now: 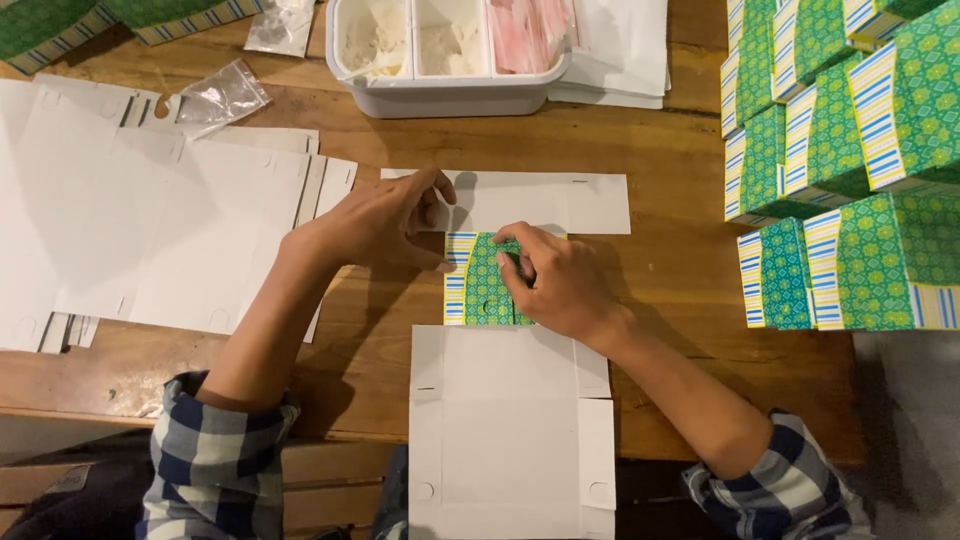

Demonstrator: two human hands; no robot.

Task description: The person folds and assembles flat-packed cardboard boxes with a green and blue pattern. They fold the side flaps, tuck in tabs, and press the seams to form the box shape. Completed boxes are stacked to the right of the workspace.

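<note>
Left hand [385, 222], right hand [560, 285] pressing down

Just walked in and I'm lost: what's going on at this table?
A person is folding a flat cardboard box blank on a wooden table. The left hand pins a white flap, and the right hand presses on the green patterned panel. Unfolded blanks lie to the left, finished green boxes are stacked on the right, and a white tray sits at the far edge.
</note>
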